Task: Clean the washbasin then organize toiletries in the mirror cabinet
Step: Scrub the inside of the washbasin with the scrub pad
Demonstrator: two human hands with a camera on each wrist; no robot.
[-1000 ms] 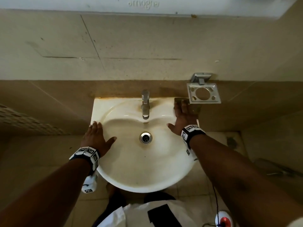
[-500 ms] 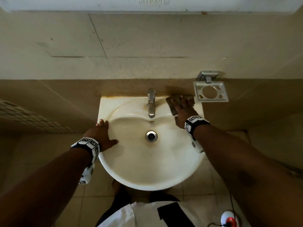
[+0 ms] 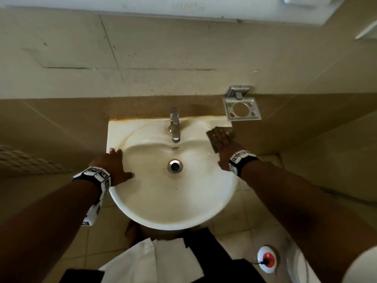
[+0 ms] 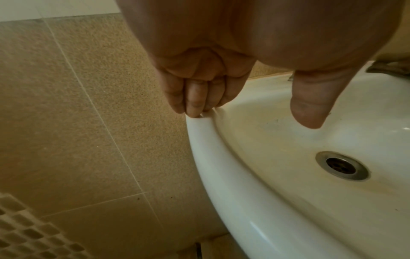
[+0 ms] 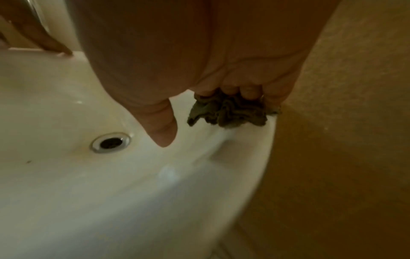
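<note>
The white washbasin (image 3: 173, 223) hangs on the tiled wall, with yellowish stains around its steel faucet (image 3: 174, 127) and drain (image 3: 175, 166). My right hand (image 3: 221, 149) lies flat on a dark cloth (image 3: 212, 132) and presses it onto the basin's back right ledge. In the right wrist view the cloth (image 5: 230, 112) is bunched under the fingers and the thumb (image 5: 159, 126) hangs free over the bowl. My left hand (image 3: 117, 164) rests on the left rim. Its fingers (image 4: 195, 99) touch the rim's edge and its thumb (image 4: 310, 105) points into the bowl.
A metal tumbler holder (image 3: 241, 109) juts from the wall just above the basin's right corner. The mirror cabinet's white underside (image 3: 183, 9) runs along the top. A perforated panel (image 3: 24, 160) is at the left. A white and red round device (image 3: 267, 259) hangs at lower right.
My right hand has slid the cloth along the back right ledge, away from the faucet and toward the basin's outer edge. The left hand stays on the left rim.
</note>
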